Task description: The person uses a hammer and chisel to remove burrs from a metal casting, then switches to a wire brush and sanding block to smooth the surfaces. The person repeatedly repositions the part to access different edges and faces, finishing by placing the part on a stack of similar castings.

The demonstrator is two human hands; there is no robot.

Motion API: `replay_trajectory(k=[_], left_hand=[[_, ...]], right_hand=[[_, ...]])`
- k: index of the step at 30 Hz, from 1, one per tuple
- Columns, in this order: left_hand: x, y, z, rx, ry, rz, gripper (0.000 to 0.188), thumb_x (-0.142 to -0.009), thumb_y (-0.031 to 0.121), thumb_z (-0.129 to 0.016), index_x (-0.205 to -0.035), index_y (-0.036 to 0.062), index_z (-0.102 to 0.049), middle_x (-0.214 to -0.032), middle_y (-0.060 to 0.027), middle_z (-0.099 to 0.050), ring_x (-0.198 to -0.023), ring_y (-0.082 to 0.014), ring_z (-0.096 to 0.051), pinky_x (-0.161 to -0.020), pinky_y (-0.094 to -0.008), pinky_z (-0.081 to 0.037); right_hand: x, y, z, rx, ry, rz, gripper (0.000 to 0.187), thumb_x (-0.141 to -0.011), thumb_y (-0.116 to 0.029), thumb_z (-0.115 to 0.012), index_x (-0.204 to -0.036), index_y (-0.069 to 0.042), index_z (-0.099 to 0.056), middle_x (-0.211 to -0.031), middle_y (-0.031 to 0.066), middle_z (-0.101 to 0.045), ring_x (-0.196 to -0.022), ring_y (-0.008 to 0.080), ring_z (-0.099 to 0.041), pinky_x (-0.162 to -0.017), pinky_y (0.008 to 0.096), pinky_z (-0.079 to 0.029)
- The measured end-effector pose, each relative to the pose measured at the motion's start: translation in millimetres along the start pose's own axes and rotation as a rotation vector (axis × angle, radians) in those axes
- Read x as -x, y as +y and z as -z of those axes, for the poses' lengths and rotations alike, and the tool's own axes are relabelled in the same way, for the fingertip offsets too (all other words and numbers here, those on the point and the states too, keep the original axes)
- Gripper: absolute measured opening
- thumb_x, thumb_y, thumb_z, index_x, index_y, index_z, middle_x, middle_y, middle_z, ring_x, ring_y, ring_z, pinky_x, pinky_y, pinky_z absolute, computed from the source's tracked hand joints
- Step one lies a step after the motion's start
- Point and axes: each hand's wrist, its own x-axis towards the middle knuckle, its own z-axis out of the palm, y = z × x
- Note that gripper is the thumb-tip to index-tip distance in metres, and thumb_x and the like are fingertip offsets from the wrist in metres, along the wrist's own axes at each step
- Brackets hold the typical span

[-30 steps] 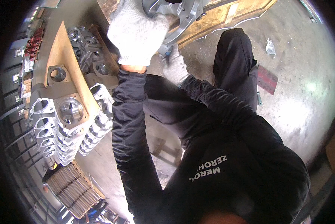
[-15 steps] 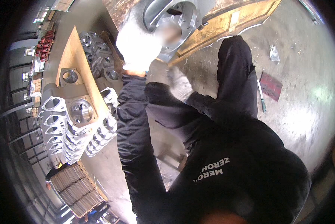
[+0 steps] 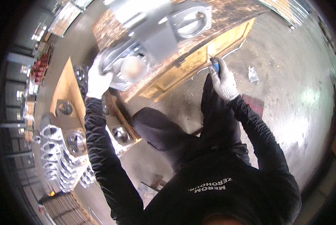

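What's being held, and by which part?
Right hand holds a blue-handled tool by its handle; left hand at the edge of a metal casting, grip unclear.

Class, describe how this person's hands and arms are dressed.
The left hand and right hand wear whitish knit gloves; the right glove's fingers look greyer. The long sleeves are black and wrinkled.

White glare across grey floor [image 3: 293,123]
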Motion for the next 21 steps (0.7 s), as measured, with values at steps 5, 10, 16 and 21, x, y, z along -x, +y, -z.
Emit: replay_trajectory(k=[5, 10, 16, 21], left_hand=[[0, -19, -7, 0.018, 0.001, 0.113, 0.076, -0.076, -0.015, -0.052, -0.15, -0.0015, -0.046, -0.145, -0.0168, -0.058, -0.133, -0.0223, -0.055, -0.112, -0.0318, -0.041], [26, 47, -14, -0.031, -0.037, 0.078, 0.078, -0.073, -0.016, -0.052, -0.15, -0.0018, -0.046, -0.146, -0.0158, -0.056, -0.137, -0.0235, -0.052, -0.117, -0.0331, -0.036], [24, 27, 2, -0.153, 0.004, 0.001, 0.074, -0.073, -0.01, -0.056, -0.146, 0.0026, -0.051, -0.141, -0.0225, -0.058, -0.133, -0.0332, -0.056, -0.113, -0.0381, -0.041], [22, 47, 6, -0.653, 0.029, -0.191, 0.076, -0.077, -0.003, -0.064, -0.151, 0.0026, -0.045, -0.149, -0.0236, -0.051, -0.14, -0.04, -0.047, -0.118, -0.0473, -0.037]], right_hand=[[-44, 6, 21, 0.044, -0.022, 0.008, 0.035, -0.103, -0.032, -0.058, -0.129, -0.009, -0.055, -0.106, 0.0266, -0.07, -0.097, 0.0471, -0.068, -0.084, 0.0509, -0.054], [-77, 30, 9, 0.236, -0.004, 0.002, 0.033, -0.104, -0.034, -0.055, -0.124, -0.008, -0.06, -0.108, 0.0272, -0.069, -0.1, 0.0451, -0.068, -0.088, 0.0502, -0.053], [-110, 44, -8, 0.338, -0.081, 0.122, 0.031, -0.103, -0.037, -0.056, -0.117, -0.01, -0.062, -0.085, 0.0209, -0.072, -0.083, 0.0442, -0.071, -0.076, 0.0523, -0.056], [-110, 45, -14, 0.347, -0.028, 0.131, 0.029, -0.103, -0.038, -0.057, -0.115, -0.013, -0.063, -0.083, 0.0186, -0.072, -0.078, 0.0417, -0.07, -0.069, 0.0515, -0.055]])
